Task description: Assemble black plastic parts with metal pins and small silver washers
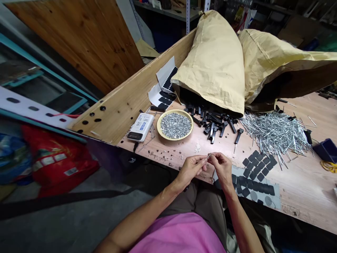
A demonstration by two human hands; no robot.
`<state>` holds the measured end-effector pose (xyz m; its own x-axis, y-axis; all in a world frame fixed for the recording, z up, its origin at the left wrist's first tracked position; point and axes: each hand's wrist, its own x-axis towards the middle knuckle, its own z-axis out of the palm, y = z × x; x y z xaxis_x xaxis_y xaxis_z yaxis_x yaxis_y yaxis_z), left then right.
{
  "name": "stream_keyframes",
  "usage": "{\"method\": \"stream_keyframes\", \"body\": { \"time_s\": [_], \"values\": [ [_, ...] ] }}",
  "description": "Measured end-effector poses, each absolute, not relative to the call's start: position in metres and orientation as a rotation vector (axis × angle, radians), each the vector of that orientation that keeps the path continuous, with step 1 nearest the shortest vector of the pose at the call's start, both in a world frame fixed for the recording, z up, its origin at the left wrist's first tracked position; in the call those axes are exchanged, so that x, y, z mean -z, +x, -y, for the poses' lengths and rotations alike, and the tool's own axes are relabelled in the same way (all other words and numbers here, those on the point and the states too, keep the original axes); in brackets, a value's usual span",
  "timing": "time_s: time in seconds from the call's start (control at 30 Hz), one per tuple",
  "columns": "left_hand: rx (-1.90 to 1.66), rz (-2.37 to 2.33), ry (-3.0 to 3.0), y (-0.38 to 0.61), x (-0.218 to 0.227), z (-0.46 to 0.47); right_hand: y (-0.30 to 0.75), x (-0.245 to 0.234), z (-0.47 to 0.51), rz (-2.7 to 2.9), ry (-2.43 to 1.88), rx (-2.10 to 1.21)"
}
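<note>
1 left hand (191, 169), 1 right hand (221, 167): fingers (202, 162) pinched together around tiny unclear piece (209, 155).

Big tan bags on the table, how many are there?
2: the left bag, behind the black pieces, and the right bag, behind the metal pins. More could hide behind them.

floor: grey (79, 218) | wooden panel (76, 38): brown, upper left | metal shelving (187, 15): behind workbench (305, 196) | light: dim

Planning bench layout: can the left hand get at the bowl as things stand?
Likely yes: the bowl stands open near the left hand, only tiny loose pieces between, though that hand looks occupied.
</note>
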<state>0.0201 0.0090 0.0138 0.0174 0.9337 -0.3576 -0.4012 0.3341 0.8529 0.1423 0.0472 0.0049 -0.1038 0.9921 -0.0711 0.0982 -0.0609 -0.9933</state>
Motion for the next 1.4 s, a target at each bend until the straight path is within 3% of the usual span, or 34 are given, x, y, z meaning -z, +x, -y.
{"method": "stream_keyframes", "body": {
  "time_s": [0.2,0.5,1.03,1.4],
  "values": [
    [-1.089,-1.045,0.612,0.017,-0.013,-0.008,0.155,-0.011,-0.045,1.76,-1.096,-0.827],
    [-0.82,-0.923,0.728,0.003,-0.02,-0.01,0.182,-0.016,-0.057,1.65,-1.004,-1.559],
    [-0.972,-1.107,0.893,0.015,-0.022,-0.011,0.176,-0.023,-0.05,1.868,-1.128,-1.026],
    [-0.735,-0.793,0.572,0.014,-0.012,-0.011,0.186,-0.024,-0.05,1.81,-0.99,-1.338]
  ]
}}
